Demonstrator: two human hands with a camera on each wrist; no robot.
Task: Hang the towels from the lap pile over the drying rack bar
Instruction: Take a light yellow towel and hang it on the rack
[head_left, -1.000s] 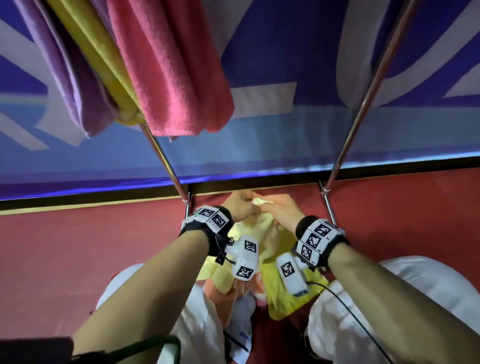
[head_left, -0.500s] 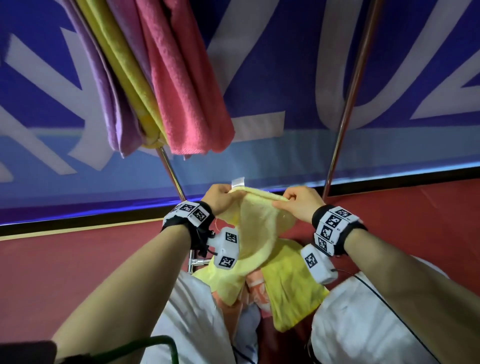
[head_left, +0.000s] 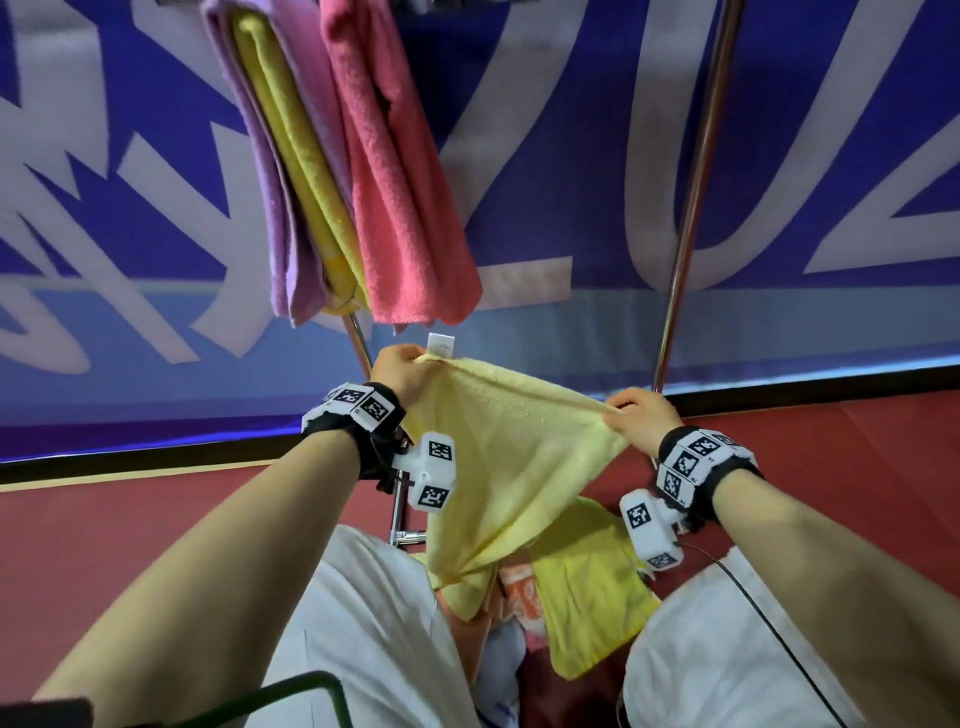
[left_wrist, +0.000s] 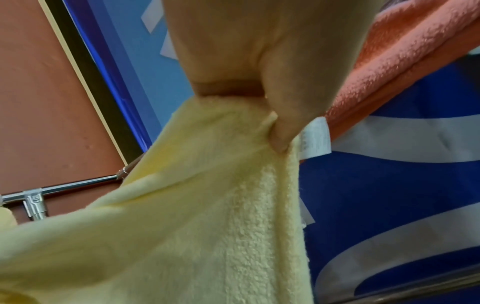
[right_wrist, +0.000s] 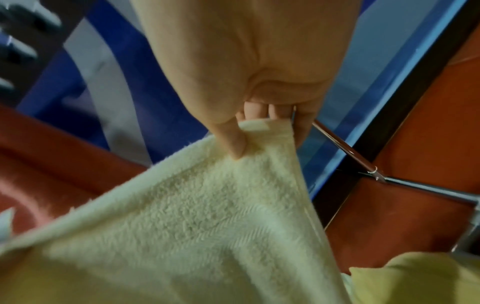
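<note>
A pale yellow towel (head_left: 509, 447) is stretched between my two hands above my lap. My left hand (head_left: 400, 366) pinches its top left corner, beside a white label (head_left: 440, 344). My right hand (head_left: 636, 418) pinches the top right corner. In the wrist views the left thumb (left_wrist: 281, 131) and the right thumb (right_wrist: 233, 142) press on the cloth (left_wrist: 207, 216) (right_wrist: 197, 216). Its lower end hangs down to the lap pile (head_left: 587, 587), where a brighter yellow towel and an orange one lie. Purple, yellow and pink towels (head_left: 395, 171) hang over the rack bar at the top.
Two chrome rack legs (head_left: 696, 197) (head_left: 358, 338) slope down to a crossbar joint (head_left: 405, 535) near my knees. Behind stands a blue and white banner (head_left: 571, 130) over a red floor (head_left: 104, 545). A thin cable (head_left: 769, 623) runs across my right thigh.
Both hands have risen and moved apart, lifting the pale yellow towel off the lap pile and spreading its top edge. The head view has tilted upward toward the hung towels.
</note>
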